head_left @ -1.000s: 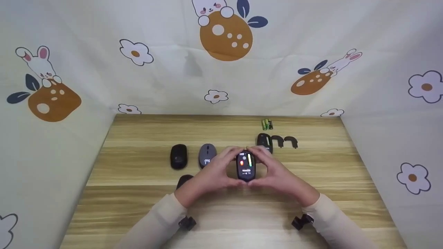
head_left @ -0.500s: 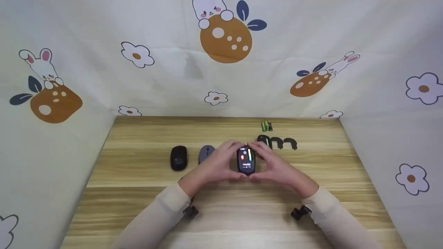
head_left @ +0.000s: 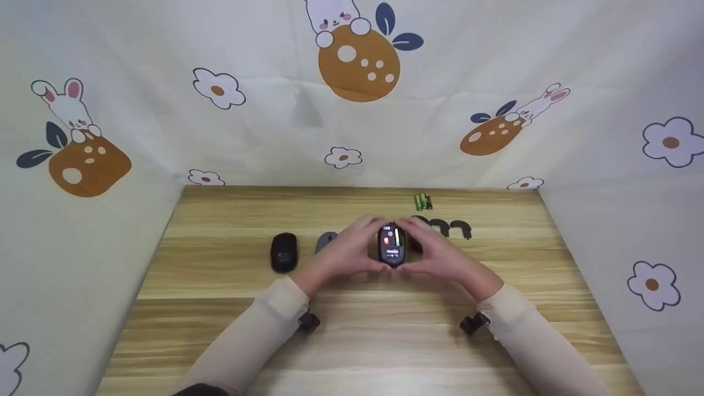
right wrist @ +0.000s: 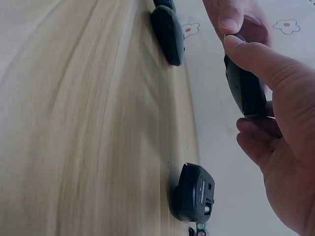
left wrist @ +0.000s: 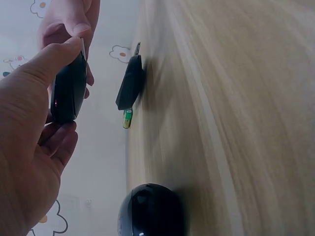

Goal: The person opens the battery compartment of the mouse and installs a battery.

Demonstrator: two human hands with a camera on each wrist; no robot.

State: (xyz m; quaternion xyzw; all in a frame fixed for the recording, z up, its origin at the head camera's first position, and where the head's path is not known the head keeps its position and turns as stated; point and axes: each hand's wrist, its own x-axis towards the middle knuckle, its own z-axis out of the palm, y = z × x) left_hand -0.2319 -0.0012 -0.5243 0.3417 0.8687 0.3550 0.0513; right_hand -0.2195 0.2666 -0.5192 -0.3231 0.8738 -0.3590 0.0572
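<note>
A dark computer mouse (head_left: 391,246) is held up above the table between both hands, its underside facing the head camera. A red light glows on that underside, and a battery (head_left: 397,237) shows in its slot. My left hand (head_left: 350,248) grips the left edge, thumb at the near end and fingers at the far end. Mirroring it, my right hand (head_left: 435,251) grips the right edge. The thumbs almost meet. Behind the right hand, a second mouse (right wrist: 196,194) lies upturned on the table with its battery slot uncovered; the head view shows only a bit of it.
To the left stand a black mouse (head_left: 284,252) and a grey mouse (head_left: 325,242), partly covered by the left hand. Two dark curved pieces (head_left: 461,228) lie at the right, with several small batteries (head_left: 423,202) behind. A patterned cloth (head_left: 264,126) walls the table.
Both hands have carried the mouse a little farther from the body. The upturned mouse and the grey mouse are now more hidden, and the mouse near the left wrist has gone from the head view.
</note>
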